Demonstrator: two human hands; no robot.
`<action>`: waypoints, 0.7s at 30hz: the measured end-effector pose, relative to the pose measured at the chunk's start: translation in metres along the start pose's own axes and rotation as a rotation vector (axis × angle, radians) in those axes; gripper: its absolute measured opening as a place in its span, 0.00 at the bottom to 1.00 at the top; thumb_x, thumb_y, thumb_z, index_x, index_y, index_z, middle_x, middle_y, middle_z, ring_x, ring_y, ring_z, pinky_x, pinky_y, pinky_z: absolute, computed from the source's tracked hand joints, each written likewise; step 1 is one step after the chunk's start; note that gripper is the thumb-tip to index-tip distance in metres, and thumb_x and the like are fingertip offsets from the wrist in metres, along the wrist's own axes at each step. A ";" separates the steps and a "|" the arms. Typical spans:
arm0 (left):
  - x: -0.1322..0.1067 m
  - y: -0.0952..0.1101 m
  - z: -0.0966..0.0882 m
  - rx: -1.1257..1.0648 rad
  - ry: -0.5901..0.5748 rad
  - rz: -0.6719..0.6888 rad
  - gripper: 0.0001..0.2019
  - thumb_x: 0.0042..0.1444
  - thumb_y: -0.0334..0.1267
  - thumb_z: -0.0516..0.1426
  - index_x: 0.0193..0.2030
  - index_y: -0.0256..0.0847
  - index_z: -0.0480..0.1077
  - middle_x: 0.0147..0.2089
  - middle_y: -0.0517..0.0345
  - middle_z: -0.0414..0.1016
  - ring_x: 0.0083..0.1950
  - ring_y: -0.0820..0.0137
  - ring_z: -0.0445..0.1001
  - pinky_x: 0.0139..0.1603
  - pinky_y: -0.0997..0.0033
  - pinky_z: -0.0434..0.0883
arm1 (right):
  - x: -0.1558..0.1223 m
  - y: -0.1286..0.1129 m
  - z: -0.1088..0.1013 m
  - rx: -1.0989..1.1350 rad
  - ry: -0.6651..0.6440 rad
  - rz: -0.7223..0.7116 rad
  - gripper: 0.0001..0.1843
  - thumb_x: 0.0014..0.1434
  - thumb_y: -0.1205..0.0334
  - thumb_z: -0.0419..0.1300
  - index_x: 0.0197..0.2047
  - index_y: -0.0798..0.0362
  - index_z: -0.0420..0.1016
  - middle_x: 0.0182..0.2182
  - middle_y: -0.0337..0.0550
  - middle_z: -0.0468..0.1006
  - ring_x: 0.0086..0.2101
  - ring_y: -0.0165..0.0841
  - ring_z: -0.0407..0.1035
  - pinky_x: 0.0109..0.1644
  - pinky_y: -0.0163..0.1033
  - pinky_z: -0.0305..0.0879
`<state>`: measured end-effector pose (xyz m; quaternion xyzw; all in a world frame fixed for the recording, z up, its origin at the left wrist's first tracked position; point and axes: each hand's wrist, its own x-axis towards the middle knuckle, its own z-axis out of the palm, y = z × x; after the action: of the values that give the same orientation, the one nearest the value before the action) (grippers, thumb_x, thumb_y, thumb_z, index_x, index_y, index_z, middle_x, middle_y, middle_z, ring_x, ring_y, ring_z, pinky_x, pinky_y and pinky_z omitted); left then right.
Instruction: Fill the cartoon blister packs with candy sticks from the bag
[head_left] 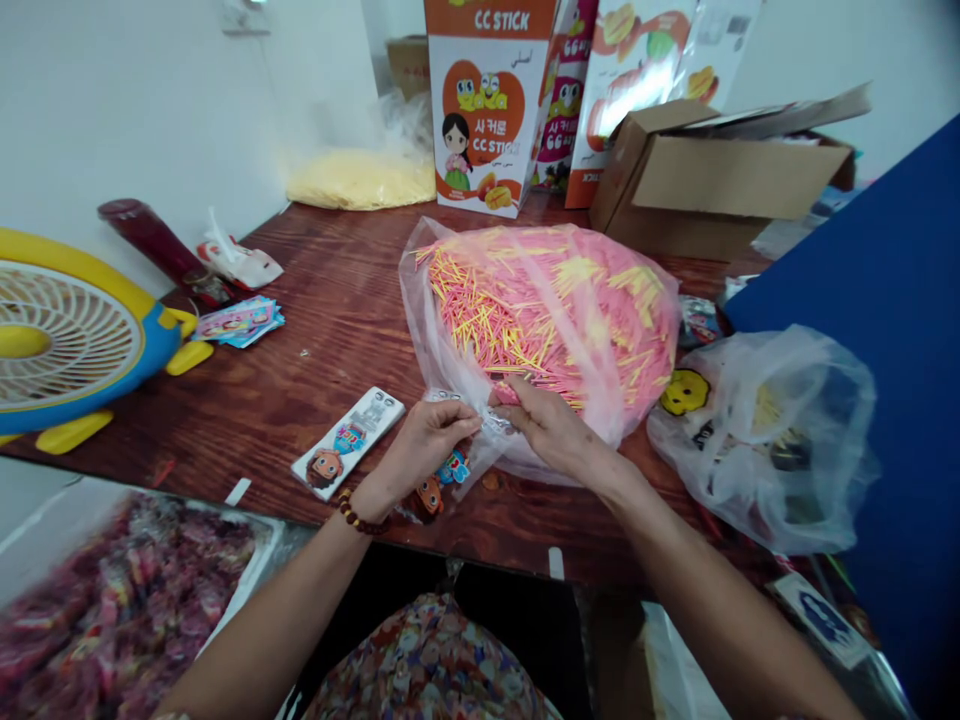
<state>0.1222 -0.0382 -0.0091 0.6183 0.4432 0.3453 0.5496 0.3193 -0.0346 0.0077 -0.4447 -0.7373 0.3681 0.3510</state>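
My left hand (431,437), a beaded bracelet at its wrist, is closed in a pinch on the mouth of a clear printed plastic packet (452,468). The packet hangs down under that hand, a cartoon face near its lower end. My right hand (551,428) is closed on a small bunch of pink sticks (505,394), close to the packet's mouth. Whether the stick ends are inside the packet I cannot tell. Just behind both hands lies a large open clear bag (417,300) full of loose pink and yellow sticks (480,325). Left of my left hand is a stack of flat printed packets (349,440).
A yellow and blue fan (71,330) stands at the left, near blue printed packets (244,320). Cartons (487,110) and an open cardboard box (720,175) line the back. A crumpled plastic bag (772,430) sits right. Below left is a tub of wrapped pieces (127,600).
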 end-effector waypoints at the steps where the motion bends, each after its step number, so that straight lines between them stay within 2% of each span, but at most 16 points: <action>1: -0.001 -0.001 0.000 0.002 0.008 0.018 0.14 0.57 0.45 0.59 0.25 0.39 0.71 0.23 0.62 0.67 0.24 0.75 0.62 0.26 0.75 0.60 | 0.000 -0.001 -0.001 0.089 0.047 0.030 0.06 0.64 0.58 0.55 0.35 0.49 0.66 0.27 0.37 0.72 0.28 0.31 0.65 0.34 0.37 0.60; 5: -0.004 -0.003 0.000 0.045 0.043 0.112 0.12 0.58 0.44 0.58 0.29 0.39 0.74 0.27 0.61 0.70 0.29 0.73 0.65 0.30 0.74 0.62 | 0.002 -0.009 0.001 0.548 0.352 0.099 0.08 0.64 0.53 0.55 0.41 0.48 0.67 0.29 0.36 0.74 0.30 0.31 0.70 0.34 0.37 0.67; 8: -0.004 -0.003 0.003 0.060 0.044 0.128 0.12 0.59 0.45 0.58 0.29 0.40 0.74 0.27 0.61 0.70 0.29 0.72 0.64 0.30 0.74 0.63 | 0.005 -0.021 0.009 0.709 0.480 0.045 0.09 0.64 0.52 0.54 0.43 0.46 0.65 0.30 0.36 0.74 0.34 0.33 0.74 0.39 0.41 0.72; 12: -0.001 -0.004 0.007 0.076 0.083 0.153 0.13 0.59 0.46 0.58 0.31 0.40 0.75 0.29 0.60 0.72 0.31 0.71 0.66 0.32 0.74 0.64 | 0.009 -0.032 0.023 0.751 0.557 0.017 0.09 0.65 0.51 0.52 0.43 0.46 0.64 0.32 0.37 0.75 0.40 0.35 0.77 0.47 0.46 0.73; 16: 0.000 -0.006 0.008 0.070 0.107 0.166 0.14 0.61 0.47 0.57 0.32 0.39 0.76 0.29 0.60 0.71 0.31 0.72 0.65 0.32 0.74 0.64 | 0.009 -0.028 0.037 0.815 0.600 0.014 0.08 0.64 0.53 0.54 0.40 0.47 0.64 0.31 0.38 0.76 0.45 0.38 0.77 0.52 0.49 0.71; 19: 0.000 -0.008 0.008 0.063 0.109 0.168 0.14 0.61 0.46 0.57 0.33 0.39 0.76 0.29 0.60 0.71 0.31 0.73 0.65 0.32 0.74 0.64 | 0.004 -0.020 0.042 0.822 0.585 0.009 0.07 0.65 0.54 0.55 0.39 0.48 0.66 0.31 0.38 0.77 0.47 0.38 0.77 0.55 0.50 0.69; 21: 0.001 -0.008 0.008 0.065 0.105 0.174 0.13 0.61 0.46 0.57 0.34 0.40 0.77 0.30 0.59 0.72 0.32 0.72 0.67 0.34 0.74 0.65 | 0.001 -0.017 0.041 0.756 0.530 0.011 0.07 0.65 0.55 0.54 0.40 0.47 0.69 0.34 0.38 0.79 0.49 0.37 0.75 0.59 0.50 0.66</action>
<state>0.1287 -0.0405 -0.0181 0.6529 0.4271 0.4092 0.4731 0.2775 -0.0488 0.0021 -0.3682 -0.4339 0.4867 0.6628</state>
